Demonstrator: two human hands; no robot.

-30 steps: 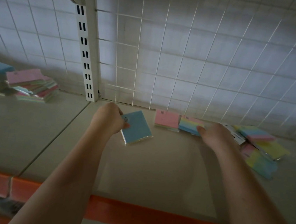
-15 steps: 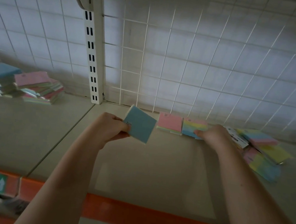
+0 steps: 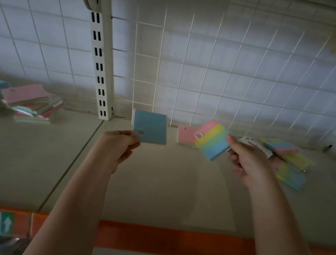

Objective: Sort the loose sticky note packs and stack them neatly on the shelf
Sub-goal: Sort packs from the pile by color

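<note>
From my head camera, my left hand [image 3: 117,149] pinches a flat light-blue sticky note pack [image 3: 150,128] by its lower left corner, thumb and fingers clamped on it, holding it upright above the beige metal shelf [image 3: 166,189]. My right hand [image 3: 246,162] grips a striped pink, yellow, green and blue sticky note pack [image 3: 212,140] by its right edge, tilted and lifted off the shelf. Behind it one pink pack [image 3: 186,134] lies by the white wire grid back panel [image 3: 210,69], so the row is barely begun, I judge. To the right a loose heap of pastel packs [image 3: 288,160] lies unsorted. On the neighbouring shelf to the left, a messy pile of pink and blue packs [image 3: 26,102] also awaits stacking.
</note>
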